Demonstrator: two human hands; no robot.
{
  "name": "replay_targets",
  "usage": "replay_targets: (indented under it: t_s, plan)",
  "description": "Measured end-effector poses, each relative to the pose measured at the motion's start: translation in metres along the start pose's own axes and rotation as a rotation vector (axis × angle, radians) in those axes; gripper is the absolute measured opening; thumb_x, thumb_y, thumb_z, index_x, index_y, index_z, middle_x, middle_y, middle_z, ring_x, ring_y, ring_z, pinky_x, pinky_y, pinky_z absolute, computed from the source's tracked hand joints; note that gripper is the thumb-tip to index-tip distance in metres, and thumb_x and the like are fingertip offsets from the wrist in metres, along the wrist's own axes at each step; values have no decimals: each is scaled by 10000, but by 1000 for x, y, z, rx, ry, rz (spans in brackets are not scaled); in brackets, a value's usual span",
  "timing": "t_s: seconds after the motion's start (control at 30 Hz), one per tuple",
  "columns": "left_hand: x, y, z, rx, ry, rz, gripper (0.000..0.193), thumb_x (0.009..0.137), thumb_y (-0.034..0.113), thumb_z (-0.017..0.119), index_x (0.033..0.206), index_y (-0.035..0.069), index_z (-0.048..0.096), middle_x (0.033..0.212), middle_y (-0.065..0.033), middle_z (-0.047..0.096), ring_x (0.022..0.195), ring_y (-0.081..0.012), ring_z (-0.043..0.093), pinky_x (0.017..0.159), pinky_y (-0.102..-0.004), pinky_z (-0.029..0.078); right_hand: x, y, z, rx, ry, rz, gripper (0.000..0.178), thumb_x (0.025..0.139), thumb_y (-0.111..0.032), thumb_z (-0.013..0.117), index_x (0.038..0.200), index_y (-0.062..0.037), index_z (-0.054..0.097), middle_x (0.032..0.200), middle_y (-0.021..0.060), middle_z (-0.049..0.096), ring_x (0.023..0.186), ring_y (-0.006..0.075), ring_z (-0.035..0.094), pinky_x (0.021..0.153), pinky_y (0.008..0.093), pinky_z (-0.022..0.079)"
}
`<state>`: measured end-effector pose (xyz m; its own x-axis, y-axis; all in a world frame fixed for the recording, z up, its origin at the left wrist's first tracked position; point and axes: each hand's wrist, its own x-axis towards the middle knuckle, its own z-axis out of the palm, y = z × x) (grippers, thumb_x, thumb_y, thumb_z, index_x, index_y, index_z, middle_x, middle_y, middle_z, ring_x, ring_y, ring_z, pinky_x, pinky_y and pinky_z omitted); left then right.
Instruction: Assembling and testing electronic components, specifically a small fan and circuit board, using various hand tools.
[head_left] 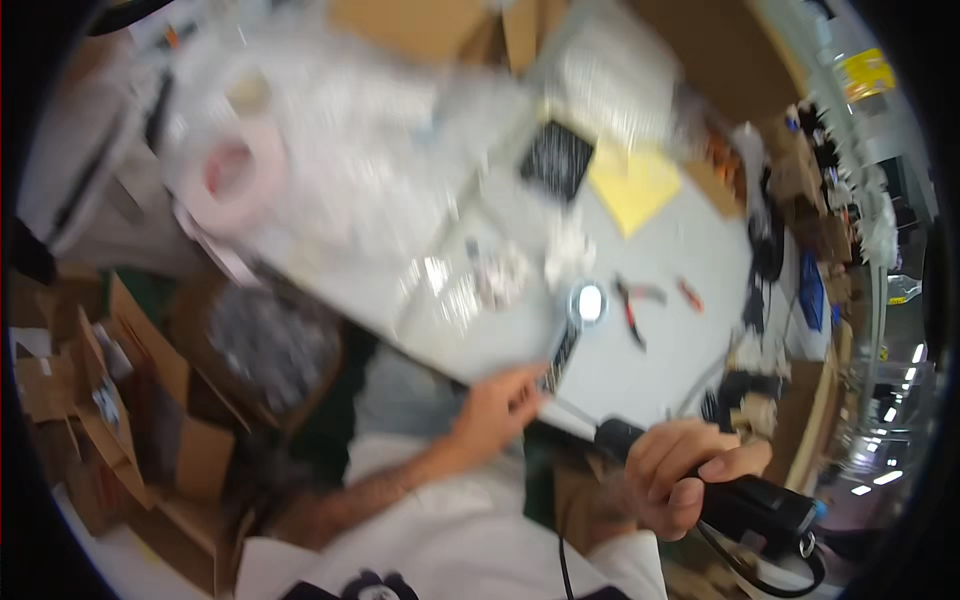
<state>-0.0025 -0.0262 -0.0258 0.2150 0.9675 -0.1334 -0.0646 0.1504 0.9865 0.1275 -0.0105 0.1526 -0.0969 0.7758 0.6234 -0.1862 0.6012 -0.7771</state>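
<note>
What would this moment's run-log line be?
left hand: at dark strap | right hand: gripping black handheld tool | tabletop: red-and-black pliers, yellow sheet | view: blurred

The person is wearing a white top (470, 555) across the bottom centre of the frame, its white sleeves (272, 566) ending above the forearms. A dark, round-eared print (376, 586) is showing at the lower edge. The left hand (495, 405) and right hand (690, 470) are going bare.
</note>
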Motion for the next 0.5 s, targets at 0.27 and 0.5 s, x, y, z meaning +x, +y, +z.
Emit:
replay_targets:
  t_s: [0.27,0.5]
  plan:
    - [-18,-23,-17,-173,-25,51,209,942,69,690,1134,-9,709,884,-23,667,743,-65,593,665,-212,502,-4,-1,-11,206,345,41,253,914,-115,584,1022,-70,360,516,9,385,344,111,302,323,264,350]
    - [-21,-27,-44,-200,-94,-51,196,977,68,646,1127,-44,704,947,-54,711,795,-67,628,712,-210,530,-8,1,-58,369,419,-43,124,1027,-166,438,1106,-76,405,573,-1,359,367,80,301,326,242,318]
